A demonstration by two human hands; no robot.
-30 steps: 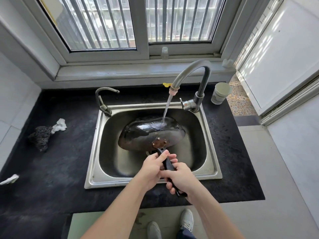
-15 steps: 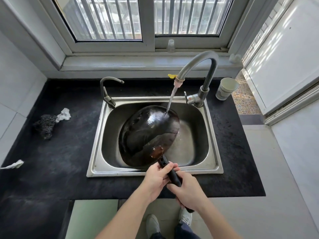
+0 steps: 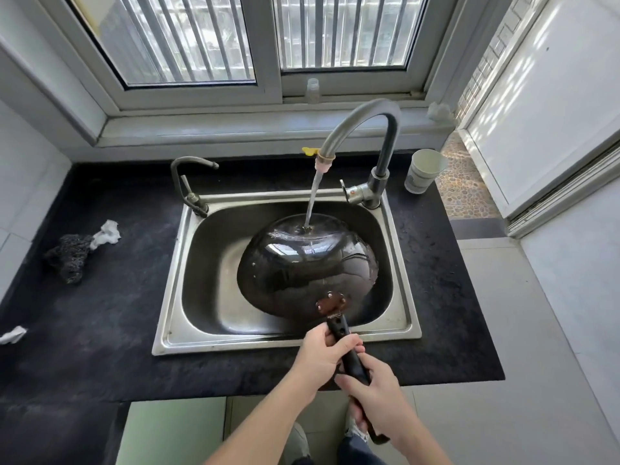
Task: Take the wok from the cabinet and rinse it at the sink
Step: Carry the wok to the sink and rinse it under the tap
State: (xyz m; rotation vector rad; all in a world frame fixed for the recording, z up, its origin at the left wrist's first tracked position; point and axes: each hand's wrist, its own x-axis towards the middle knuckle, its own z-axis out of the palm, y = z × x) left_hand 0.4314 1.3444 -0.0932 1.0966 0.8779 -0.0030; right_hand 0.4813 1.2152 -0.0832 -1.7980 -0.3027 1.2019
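Black countertop [image 3: 100,313] surrounds a stainless sink [image 3: 171,297] below a barred window. Over the basin the wok [image 3: 308,266] is held with its dark, rounded underside up, and water from the tall faucet [image 3: 385,129] strikes its far side. The left hand [image 3: 322,357] grips the wok handle [image 3: 339,327] near the pan; the right hand [image 3: 379,394] grasps it lower down. A paper cup [image 3: 424,171] stands beside the faucet.

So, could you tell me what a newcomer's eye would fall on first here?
The glossy dark wok held over the steel sink, with the tap's stream striking its far side. Next, the left hand and right hand gripping its black handle at the sink's near edge.
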